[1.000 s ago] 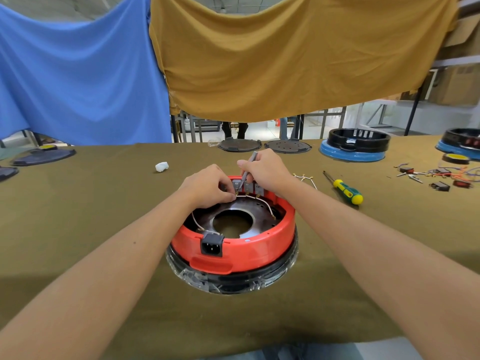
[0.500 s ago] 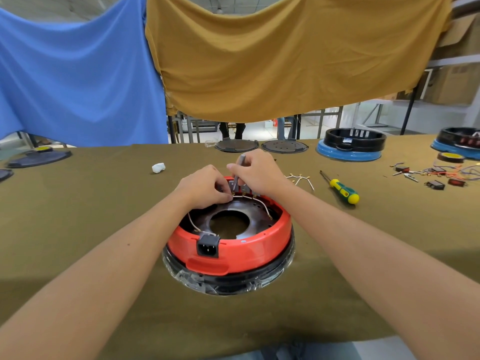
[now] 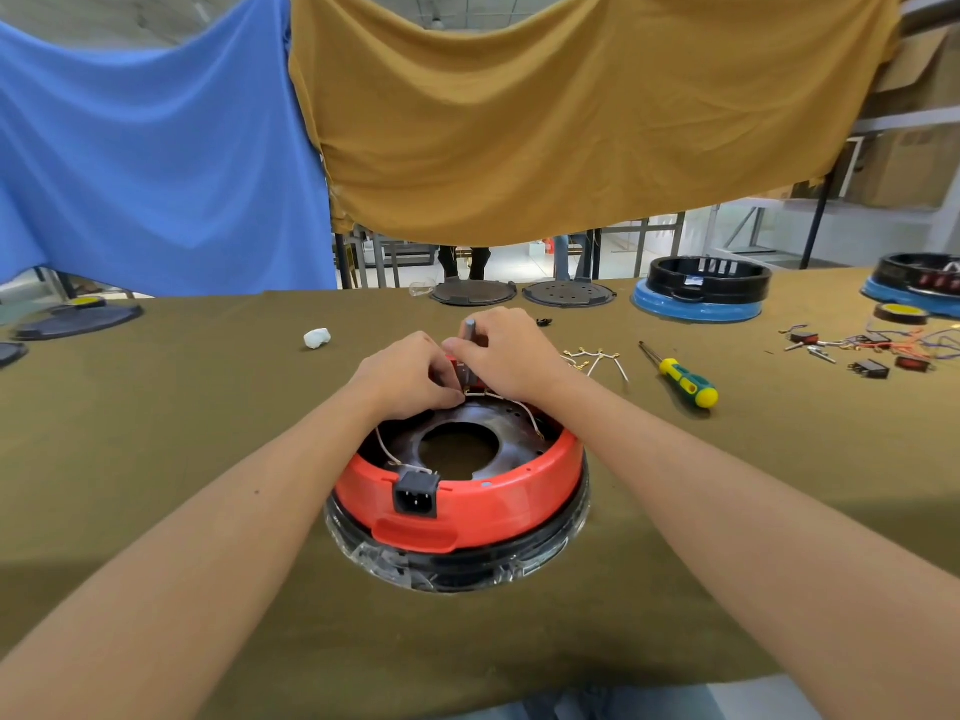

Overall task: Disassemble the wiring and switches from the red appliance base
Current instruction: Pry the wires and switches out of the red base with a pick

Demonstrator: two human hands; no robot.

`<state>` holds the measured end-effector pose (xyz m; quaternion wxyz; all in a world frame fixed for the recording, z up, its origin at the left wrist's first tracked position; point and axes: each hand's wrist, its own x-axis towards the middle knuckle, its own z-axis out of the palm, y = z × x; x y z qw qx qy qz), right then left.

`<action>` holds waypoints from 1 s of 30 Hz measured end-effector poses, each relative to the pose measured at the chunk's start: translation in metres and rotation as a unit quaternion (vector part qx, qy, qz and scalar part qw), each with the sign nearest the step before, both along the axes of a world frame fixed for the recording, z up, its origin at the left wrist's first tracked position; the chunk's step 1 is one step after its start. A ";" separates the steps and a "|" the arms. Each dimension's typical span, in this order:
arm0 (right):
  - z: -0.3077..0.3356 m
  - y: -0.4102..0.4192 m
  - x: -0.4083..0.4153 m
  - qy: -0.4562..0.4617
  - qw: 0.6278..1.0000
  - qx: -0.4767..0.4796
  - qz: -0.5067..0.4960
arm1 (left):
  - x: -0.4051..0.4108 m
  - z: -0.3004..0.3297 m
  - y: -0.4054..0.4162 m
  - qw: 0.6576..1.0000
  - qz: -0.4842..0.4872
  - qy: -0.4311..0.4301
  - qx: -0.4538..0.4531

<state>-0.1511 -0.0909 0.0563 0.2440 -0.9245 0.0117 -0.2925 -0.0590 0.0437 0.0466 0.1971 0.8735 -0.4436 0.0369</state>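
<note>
Red base (image 3: 483, 506): left hand (image 3: 410, 376) pinches wiring, right hand (image 3: 511, 353) grips one tool (image 3: 469, 335).

A long table (image 3: 156, 459) covered in olive-green cloth carries everything. Near the middle sits the red appliance base (image 3: 467, 506), upside down on a black ring wrapped in clear film. To its right lie a small bundle of loose wires (image 3: 597, 358), then a yellow-and-green screwdriver (image 3: 680, 379). Far right: scattered switches and coloured wiring (image 3: 872, 350) (too tangled to count), a roll of yellow tape (image 3: 901, 312), and two blue-rimmed black bases (image 3: 701, 293). Two dark round plates (image 3: 522, 293) rest at the far edge, a white lump (image 3: 317, 338) lies left of centre, and a dark plate (image 3: 78, 319) sits far left.
</note>
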 end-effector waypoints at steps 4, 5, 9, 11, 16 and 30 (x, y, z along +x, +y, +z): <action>0.003 0.000 0.001 0.019 0.997 0.068 -0.012 | -0.001 0.001 0.000 1.000 -0.001 -0.002 -0.001; 0.003 0.000 0.002 0.021 0.996 0.083 -0.016 | -0.001 0.001 0.000 1.000 -0.002 -0.003 -0.001; 0.004 -0.002 0.002 0.029 0.991 0.125 -0.027 | -0.001 0.000 0.001 1.000 0.001 -0.003 -0.004; 0.003 -0.002 0.003 0.028 0.991 0.128 -0.027 | 0.000 0.000 0.000 1.000 0.002 -0.002 0.002; 0.003 -0.001 0.001 0.013 0.997 0.069 -0.022 | 0.002 -0.001 0.000 1.000 0.009 -0.005 0.006; 0.002 -0.005 0.006 0.021 0.991 0.124 -0.048 | 0.002 -0.001 0.000 1.000 0.007 -0.003 0.005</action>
